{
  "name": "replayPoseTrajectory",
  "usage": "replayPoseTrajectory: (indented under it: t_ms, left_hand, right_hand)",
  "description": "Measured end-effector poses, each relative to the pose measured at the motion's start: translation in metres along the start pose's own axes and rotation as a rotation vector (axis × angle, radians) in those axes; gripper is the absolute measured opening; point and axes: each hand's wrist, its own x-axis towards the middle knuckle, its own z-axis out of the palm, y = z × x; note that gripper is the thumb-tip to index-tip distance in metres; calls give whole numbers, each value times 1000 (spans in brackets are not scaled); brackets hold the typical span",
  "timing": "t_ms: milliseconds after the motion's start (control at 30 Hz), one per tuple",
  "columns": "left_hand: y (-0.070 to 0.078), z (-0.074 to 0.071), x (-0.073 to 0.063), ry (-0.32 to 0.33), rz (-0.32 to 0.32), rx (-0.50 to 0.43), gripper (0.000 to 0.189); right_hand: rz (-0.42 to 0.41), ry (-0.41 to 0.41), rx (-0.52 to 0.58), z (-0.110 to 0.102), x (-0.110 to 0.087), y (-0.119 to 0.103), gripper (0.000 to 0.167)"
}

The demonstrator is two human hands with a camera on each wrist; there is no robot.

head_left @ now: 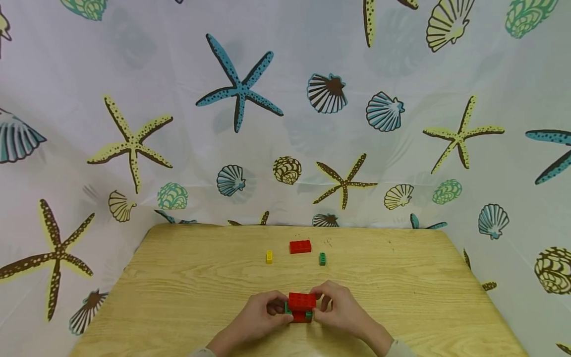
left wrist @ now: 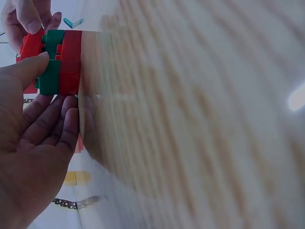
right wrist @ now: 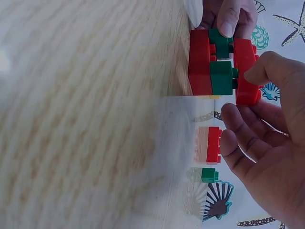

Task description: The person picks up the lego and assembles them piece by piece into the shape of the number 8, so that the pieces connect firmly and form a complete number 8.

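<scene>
Red and green blocks formed a small stack near the person's edge of the wood-grain tabletop [head_left: 192,282], between the two hands. Left hand [head_left: 262,315]: thumb and fingers pinched the left green block [head_left: 287,308], thumb on its near side. Right hand [head_left: 342,311]: thumb and fingers gripped the upper red block [head_left: 302,301]. Lower red block [head_left: 301,318] sat on the tabletop, with the left green block and the right green block [head_left: 309,316] at its two ends; the upper red block lay across above both (green studs showed below it in the right wrist view, so it was not pressed fully down). Beyond the stack, well apart from it, stood a small green block [head_left: 322,259] to the right and a yellow block [head_left: 269,257] to the left. Slightly farther, between those two, lay another red block [head_left: 300,247]. Behind the tabletop hung white cloth [head_left: 285,136] printed with starfish and shells.
</scene>
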Motion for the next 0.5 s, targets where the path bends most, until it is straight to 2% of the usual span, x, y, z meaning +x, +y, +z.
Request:
replayPoseTrajectory:
  t_ms: [233,500]
  left_hand:
    - [-2,0,0,6,25,7,30]
    - [-3,-1,0,7,20,17,29]
  right_hand:
    - [-18,-36,13,1,1,-2,29]
    - [-25,-51,-3,1,2,-3,29]
